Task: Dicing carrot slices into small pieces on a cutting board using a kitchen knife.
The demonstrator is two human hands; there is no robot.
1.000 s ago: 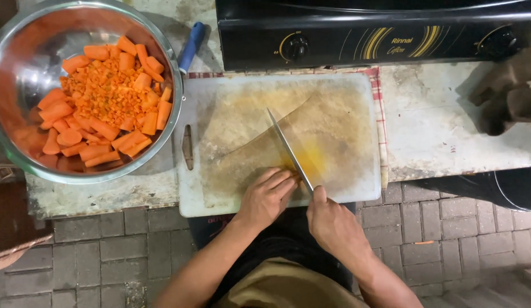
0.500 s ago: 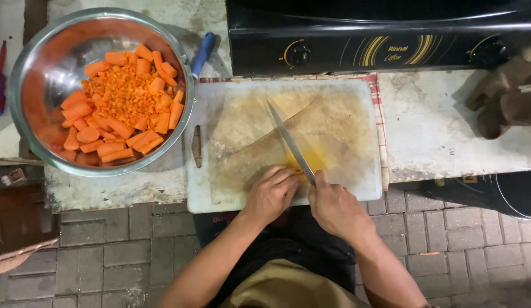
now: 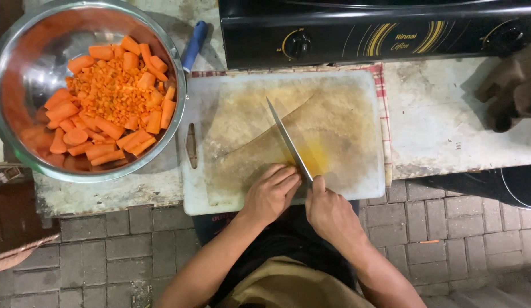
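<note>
Change: the knife (image 3: 288,140) and both hands keep the pose of a second ago at the near edge of the cutting board (image 3: 357,91); only the view has shifted a little.
Steel bowl (image 3: 26,68): left of the board, touching its corner, full of carrot chunks and dice (image 3: 108,102).
Blue handle (image 3: 194,45): between bowl and board's far corner.
Left hand (image 3: 271,194): on the board's near edge, fingers together and curled, tips against the blade.
Knife: blade angled across the stained board, tip pointing away.
Right hand (image 3: 331,214): closed on the knife handle, forefinger along the spine.
Gas stove (image 3: 379,28): beyond the board.
</note>
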